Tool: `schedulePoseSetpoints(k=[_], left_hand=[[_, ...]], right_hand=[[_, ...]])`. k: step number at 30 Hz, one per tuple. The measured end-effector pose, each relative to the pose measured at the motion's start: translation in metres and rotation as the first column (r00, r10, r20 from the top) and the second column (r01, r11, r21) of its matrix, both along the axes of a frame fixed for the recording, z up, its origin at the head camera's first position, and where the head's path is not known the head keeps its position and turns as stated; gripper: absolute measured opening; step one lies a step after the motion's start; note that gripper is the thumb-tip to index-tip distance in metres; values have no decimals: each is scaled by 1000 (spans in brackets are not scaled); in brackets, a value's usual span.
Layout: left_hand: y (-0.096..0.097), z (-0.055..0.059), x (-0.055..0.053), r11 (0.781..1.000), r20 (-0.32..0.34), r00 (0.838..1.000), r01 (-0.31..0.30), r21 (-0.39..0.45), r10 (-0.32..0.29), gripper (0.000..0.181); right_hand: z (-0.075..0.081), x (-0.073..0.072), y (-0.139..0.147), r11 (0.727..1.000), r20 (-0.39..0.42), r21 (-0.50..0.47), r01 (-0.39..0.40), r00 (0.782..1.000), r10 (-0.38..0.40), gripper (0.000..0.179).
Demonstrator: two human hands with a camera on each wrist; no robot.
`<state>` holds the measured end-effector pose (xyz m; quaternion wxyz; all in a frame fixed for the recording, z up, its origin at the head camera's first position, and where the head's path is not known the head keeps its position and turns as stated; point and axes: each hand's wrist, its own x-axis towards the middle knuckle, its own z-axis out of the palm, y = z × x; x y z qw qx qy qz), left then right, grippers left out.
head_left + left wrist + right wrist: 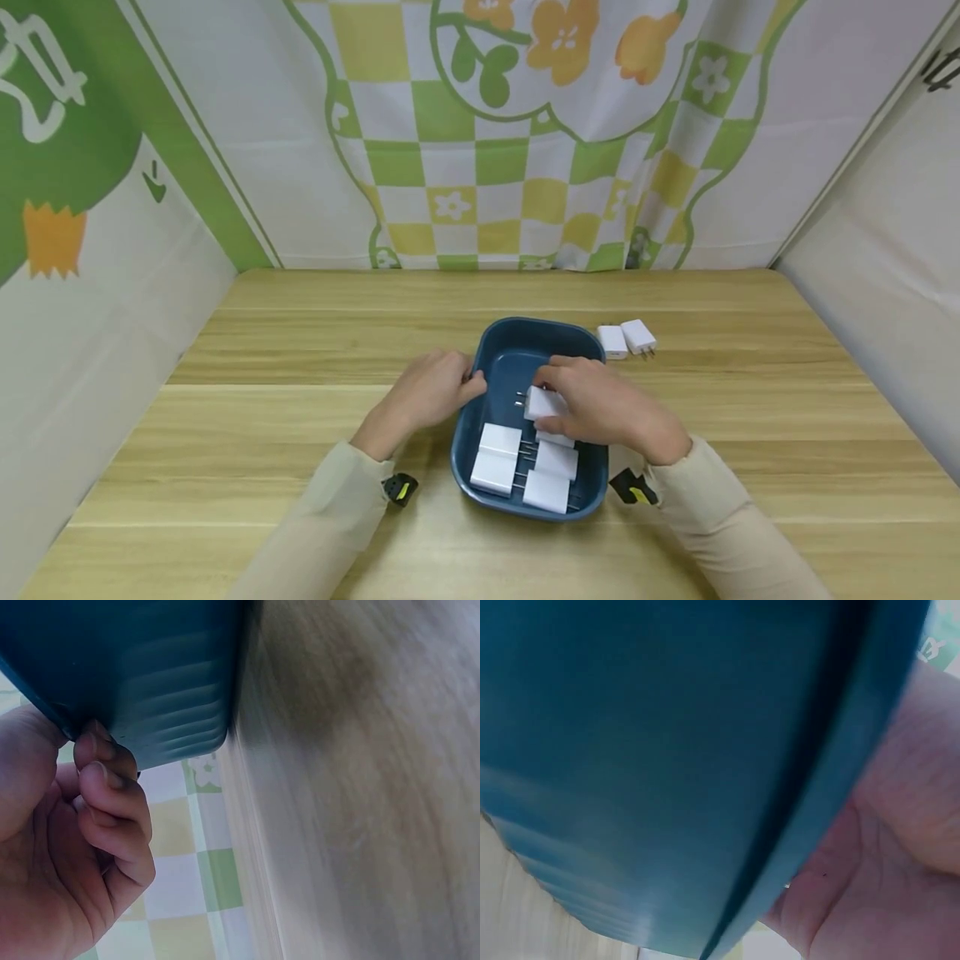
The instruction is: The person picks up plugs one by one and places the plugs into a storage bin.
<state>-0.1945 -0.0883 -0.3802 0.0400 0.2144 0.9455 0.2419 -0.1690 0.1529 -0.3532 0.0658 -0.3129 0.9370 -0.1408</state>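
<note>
A dark blue plastic basin [517, 362] sits on the wooden table. My left hand [427, 390] pinches its left rim between thumb and curled fingers, as the left wrist view shows against the ribbed outer wall [169, 682]. Reaching over the right rim, my right hand [611, 410] grips a white charger plug [544, 403] inside the basin, its metal prongs pointing left. Below it lie several more white plugs in two columns, among them a left one [492, 473] and a front right one [547, 492]. In the right wrist view the basin wall [645, 750] hides the right fingertips.
Two more white plugs, one upright-looking [612, 342] and one tilted [639, 337], lie on the table [300, 433] just beyond the basin's right back corner. A checked, flowered curtain [495, 192] hangs along the table's back edge, with cloth walls left and right.
</note>
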Motion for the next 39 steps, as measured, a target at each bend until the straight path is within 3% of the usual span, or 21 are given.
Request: schedulePoseSetpoints(k=[13, 24, 32, 39], left_hand=[[0, 3, -2, 1000, -18, 1000, -3, -13, 3, 40], [3, 1, 0, 1000, -33, 999, 2, -10, -2, 39], [5, 0, 2, 1000, -7, 1000, 19, 10, -19, 40], [5, 0, 3, 999, 5, 999, 43, 33, -43, 41]], right_hand=[[20, -6, 10, 999, -52, 40, -12, 999, 15, 45], [48, -9, -16, 994, -20, 93, -58, 998, 61, 47], [32, -13, -35, 987, 64, 157, -45, 997, 36, 47], [12, -16, -39, 988, 112, 154, -27, 994, 10, 44]])
